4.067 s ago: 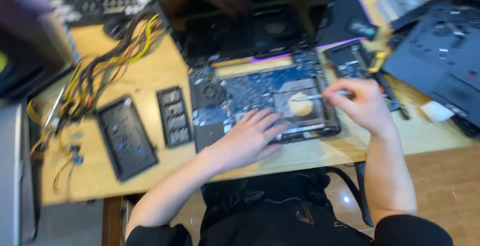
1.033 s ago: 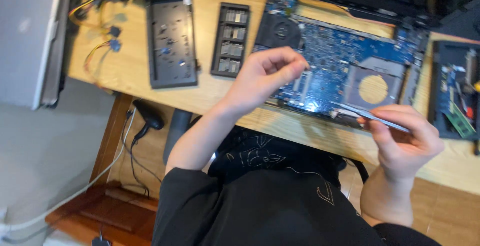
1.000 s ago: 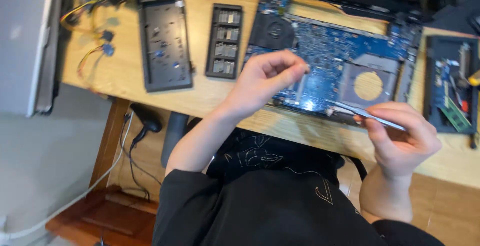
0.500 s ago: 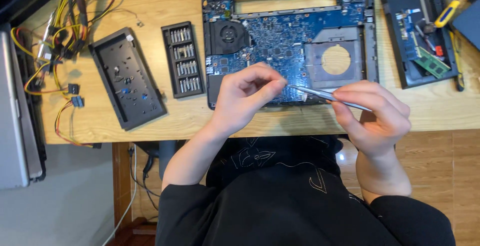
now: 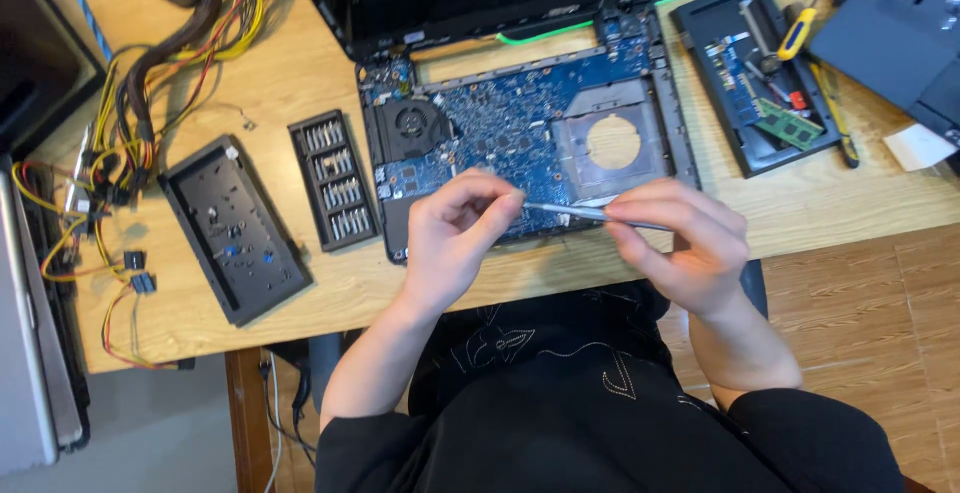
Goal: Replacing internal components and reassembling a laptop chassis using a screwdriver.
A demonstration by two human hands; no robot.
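Your right hand (image 5: 680,243) pinches a slim silver metal screwdriver (image 5: 590,214) by its handle; your left hand (image 5: 455,238) closes its fingertips on the tip, hiding it. Just beyond both lies the opened laptop's blue circuit board (image 5: 510,128), its near edge covered.

Single head-worn view, straight down and close over the wooden desk (image 5: 850,203) and lap.

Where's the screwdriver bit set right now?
In the head view, the black bit set lies on the wooden desk, left of the opened laptop and right of the black cover panel.
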